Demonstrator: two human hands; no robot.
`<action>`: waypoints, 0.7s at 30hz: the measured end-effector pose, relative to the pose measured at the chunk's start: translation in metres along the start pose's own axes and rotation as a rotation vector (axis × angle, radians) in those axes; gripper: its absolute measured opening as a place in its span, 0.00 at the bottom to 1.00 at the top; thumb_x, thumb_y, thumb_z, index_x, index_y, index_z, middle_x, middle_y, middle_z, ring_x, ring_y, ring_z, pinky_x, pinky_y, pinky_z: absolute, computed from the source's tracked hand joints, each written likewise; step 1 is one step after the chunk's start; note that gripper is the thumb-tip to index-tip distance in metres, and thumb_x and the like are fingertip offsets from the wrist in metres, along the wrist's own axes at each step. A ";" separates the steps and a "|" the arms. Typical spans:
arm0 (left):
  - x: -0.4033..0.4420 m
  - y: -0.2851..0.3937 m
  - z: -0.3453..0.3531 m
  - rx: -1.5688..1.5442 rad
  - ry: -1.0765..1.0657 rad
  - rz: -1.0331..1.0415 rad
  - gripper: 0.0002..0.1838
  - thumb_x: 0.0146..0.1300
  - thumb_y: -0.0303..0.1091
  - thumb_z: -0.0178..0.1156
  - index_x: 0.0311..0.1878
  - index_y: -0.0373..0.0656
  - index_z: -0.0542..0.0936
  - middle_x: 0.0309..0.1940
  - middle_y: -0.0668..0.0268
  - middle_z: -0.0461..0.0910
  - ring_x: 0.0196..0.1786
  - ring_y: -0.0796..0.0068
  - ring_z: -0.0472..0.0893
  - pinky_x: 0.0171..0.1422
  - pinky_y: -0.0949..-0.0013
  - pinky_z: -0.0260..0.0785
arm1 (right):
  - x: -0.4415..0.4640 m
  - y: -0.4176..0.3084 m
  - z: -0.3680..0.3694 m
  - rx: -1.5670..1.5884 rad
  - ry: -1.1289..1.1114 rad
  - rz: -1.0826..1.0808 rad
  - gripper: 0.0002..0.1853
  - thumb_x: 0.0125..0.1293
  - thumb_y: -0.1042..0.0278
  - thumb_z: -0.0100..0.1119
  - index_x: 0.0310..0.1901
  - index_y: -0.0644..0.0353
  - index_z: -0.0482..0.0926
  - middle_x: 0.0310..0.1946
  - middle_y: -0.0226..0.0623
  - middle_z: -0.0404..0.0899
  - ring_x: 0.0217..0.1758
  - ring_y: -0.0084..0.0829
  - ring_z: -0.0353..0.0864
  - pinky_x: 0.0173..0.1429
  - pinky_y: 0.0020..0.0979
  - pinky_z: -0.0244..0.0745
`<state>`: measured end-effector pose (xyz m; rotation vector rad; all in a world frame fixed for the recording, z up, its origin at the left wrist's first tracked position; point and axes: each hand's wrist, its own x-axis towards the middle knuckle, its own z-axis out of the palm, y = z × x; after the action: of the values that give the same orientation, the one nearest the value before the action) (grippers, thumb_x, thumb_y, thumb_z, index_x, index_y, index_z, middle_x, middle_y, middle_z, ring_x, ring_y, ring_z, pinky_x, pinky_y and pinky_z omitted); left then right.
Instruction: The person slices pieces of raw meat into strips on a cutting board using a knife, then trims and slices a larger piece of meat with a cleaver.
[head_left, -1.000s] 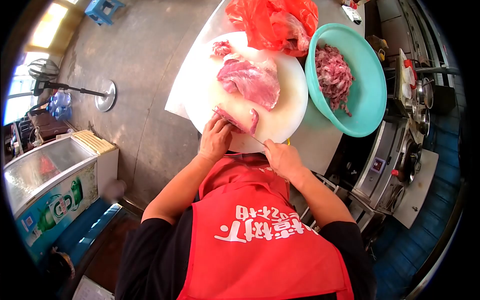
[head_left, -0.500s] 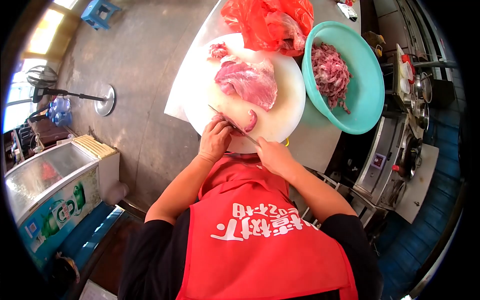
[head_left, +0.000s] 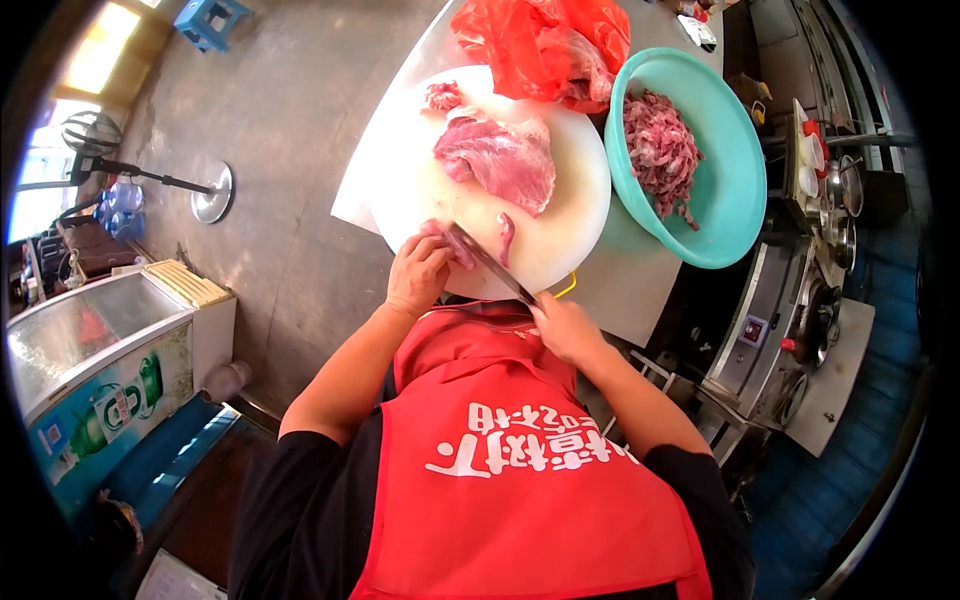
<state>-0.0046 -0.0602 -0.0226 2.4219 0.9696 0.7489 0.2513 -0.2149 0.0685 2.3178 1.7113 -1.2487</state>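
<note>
We begin at the hands. The left hand [head_left: 418,272], at about 7 o'clock on the cutting board, has its fingers bent and bunched together, gripping a piece of pink, moist meat [head_left: 461,252] down on the surface. The right hand [head_left: 567,325], just off the rim near 5 o'clock, is wrapped around the handle of a knife [head_left: 495,263]; its narrow, dull-grey metal blade slants toward 10 o'clock, alongside the held piece. Both forearms reach up from below, elbows bent outward.

Just beyond the blade, toward 6 o'clock from board centre, we note a thin, curved meat strip [head_left: 507,238]. The cutting board [head_left: 570,215] is round, white and smooth. Near its middle lies a broad, glossy meat slab [head_left: 500,165], pale along its upper edge; at 11 o'clock, a ragged little scrap heap [head_left: 442,97].

Farther out: at 1 o'clock, a crinkled, translucent red plastic bag [head_left: 520,50] with meat inside; at 3 o'clock, a turquoise basin [head_left: 735,170] holding a tangled pile of cut meat [head_left: 662,150]. All sit on a grey table [head_left: 628,290].
</note>
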 end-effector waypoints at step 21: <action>-0.004 -0.008 -0.014 0.082 -0.018 -0.032 0.17 0.57 0.29 0.69 0.50 0.44 0.83 0.55 0.62 0.82 0.64 0.54 0.79 0.69 0.54 0.73 | 0.005 -0.064 0.011 0.005 0.229 -0.167 0.12 0.81 0.59 0.54 0.48 0.60 0.78 0.32 0.54 0.87 0.38 0.60 0.87 0.44 0.58 0.80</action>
<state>-0.0198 -0.0547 -0.0173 2.4726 1.0480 0.6874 0.1943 -0.1899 0.0861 2.4480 2.0099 -1.0423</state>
